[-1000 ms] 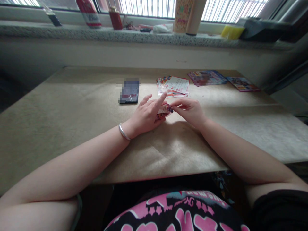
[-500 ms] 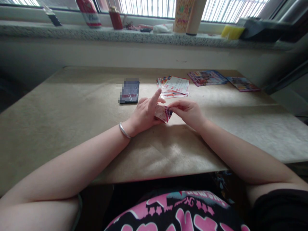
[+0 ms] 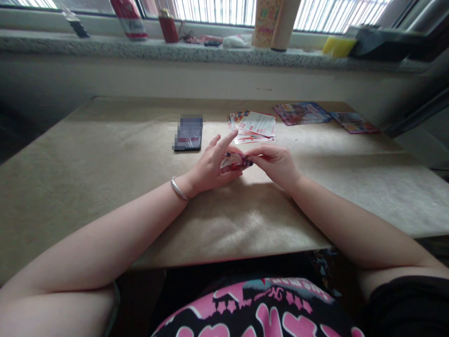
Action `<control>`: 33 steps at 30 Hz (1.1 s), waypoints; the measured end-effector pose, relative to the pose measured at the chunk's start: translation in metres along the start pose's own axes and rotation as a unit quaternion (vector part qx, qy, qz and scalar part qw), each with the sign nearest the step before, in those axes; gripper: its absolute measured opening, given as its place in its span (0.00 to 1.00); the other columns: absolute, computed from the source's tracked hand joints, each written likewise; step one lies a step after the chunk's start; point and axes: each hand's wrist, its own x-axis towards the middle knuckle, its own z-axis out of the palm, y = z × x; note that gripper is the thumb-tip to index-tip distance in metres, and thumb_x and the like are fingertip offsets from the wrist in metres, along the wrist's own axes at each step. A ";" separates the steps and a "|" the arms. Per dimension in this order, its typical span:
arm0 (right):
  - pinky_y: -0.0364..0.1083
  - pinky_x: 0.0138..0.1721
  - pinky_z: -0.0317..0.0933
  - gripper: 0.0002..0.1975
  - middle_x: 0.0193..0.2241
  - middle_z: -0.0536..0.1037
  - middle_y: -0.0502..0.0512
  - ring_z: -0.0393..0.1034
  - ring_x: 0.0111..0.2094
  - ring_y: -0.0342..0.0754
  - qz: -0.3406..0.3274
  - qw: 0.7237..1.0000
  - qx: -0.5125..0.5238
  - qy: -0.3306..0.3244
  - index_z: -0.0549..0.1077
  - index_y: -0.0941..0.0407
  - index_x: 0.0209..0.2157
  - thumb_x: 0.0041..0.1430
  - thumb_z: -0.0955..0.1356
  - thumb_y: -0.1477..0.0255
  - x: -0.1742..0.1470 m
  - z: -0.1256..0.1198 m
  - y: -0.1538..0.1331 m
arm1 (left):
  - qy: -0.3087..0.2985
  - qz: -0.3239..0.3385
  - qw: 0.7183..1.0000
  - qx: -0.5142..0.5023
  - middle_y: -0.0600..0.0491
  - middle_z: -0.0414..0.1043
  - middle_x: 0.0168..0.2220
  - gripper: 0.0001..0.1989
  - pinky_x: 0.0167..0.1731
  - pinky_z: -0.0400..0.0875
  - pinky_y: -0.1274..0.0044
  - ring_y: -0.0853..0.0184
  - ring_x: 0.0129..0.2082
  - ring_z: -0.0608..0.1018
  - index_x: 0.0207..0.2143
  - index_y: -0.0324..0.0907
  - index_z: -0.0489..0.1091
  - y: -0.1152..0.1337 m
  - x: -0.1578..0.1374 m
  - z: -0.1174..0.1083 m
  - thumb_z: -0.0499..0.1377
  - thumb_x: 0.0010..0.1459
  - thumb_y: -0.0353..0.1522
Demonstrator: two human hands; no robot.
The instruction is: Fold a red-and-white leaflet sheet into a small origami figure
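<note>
Between my hands, just above the table, is a small piece of folded printed paper point(image 3: 231, 162) in red, white and dark colours. My left hand point(image 3: 213, 164) holds its left side between the fingers, with the index finger raised off it. My right hand point(image 3: 275, 162) pinches the right end with thumb and fingertips. Part of the paper is hidden by the fingers. Right behind my hands lies a fanned pile of white printed sheets with red edges point(image 3: 257, 124).
A phone point(image 3: 189, 133) lies left of the sheets. Colourful printed packets point(image 3: 301, 113) and another packet point(image 3: 355, 122) lie at the table's point(image 3: 105, 164) back right. Along the windowsill point(image 3: 196, 55) stand a red can point(image 3: 129, 18), bottles and a yellow block point(image 3: 339, 47).
The paper has turned flatter and narrower between my hands. My left hand has shifted slightly and its fingers have spread more; the right hand keeps its pinch in nearly the same place.
</note>
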 end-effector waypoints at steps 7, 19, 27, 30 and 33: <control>0.50 0.41 0.73 0.06 0.35 0.83 0.51 0.76 0.36 0.47 -0.005 1.000 0.007 -0.019 0.82 0.50 0.36 0.58 0.71 0.65 -0.003 0.002 -0.006 | 0.001 -0.007 0.999 0.033 0.48 0.77 0.48 0.50 0.55 0.65 0.66 0.59 0.49 0.78 0.69 0.44 0.44 -0.001 0.002 0.000 0.68 0.52 0.41; 0.48 0.41 0.75 0.10 0.35 0.81 0.50 0.77 0.37 0.46 0.038 0.992 0.122 0.001 0.77 0.53 0.36 0.54 0.74 0.63 -0.005 0.013 -0.009 | 0.046 -0.025 0.997 0.050 0.51 0.78 0.46 0.49 0.50 0.63 0.68 0.60 0.45 0.80 0.63 0.45 0.53 0.001 0.000 0.001 0.74 0.43 0.43; 0.53 0.52 0.73 0.18 0.43 0.80 0.52 0.74 0.49 0.50 0.035 0.984 0.173 0.013 0.75 0.50 0.42 0.51 0.75 0.58 -0.004 0.019 -0.010 | 0.105 -0.091 0.988 0.072 0.53 0.79 0.42 0.39 0.52 0.64 0.67 0.60 0.43 0.80 0.53 0.45 0.65 0.004 0.003 -0.001 0.76 0.39 0.41; 0.54 0.54 0.71 0.15 0.44 0.80 0.53 0.74 0.50 0.50 0.032 0.988 0.151 0.021 0.78 0.51 0.41 0.53 0.75 0.60 -0.004 0.021 -0.006 | 0.102 -0.074 0.989 0.077 0.53 0.80 0.40 0.38 0.51 0.64 0.67 0.61 0.41 0.80 0.52 0.45 0.67 0.003 0.003 -0.001 0.75 0.40 0.44; 0.52 0.54 0.72 0.12 0.43 0.80 0.53 0.75 0.48 0.49 0.018 0.991 0.127 0.038 0.81 0.50 0.39 0.53 0.75 0.62 -0.004 0.022 -0.005 | 0.100 -0.052 0.991 0.078 0.54 0.80 0.38 0.35 0.49 0.64 0.69 0.63 0.38 0.80 0.50 0.45 0.68 0.002 0.003 -0.001 0.74 0.42 0.46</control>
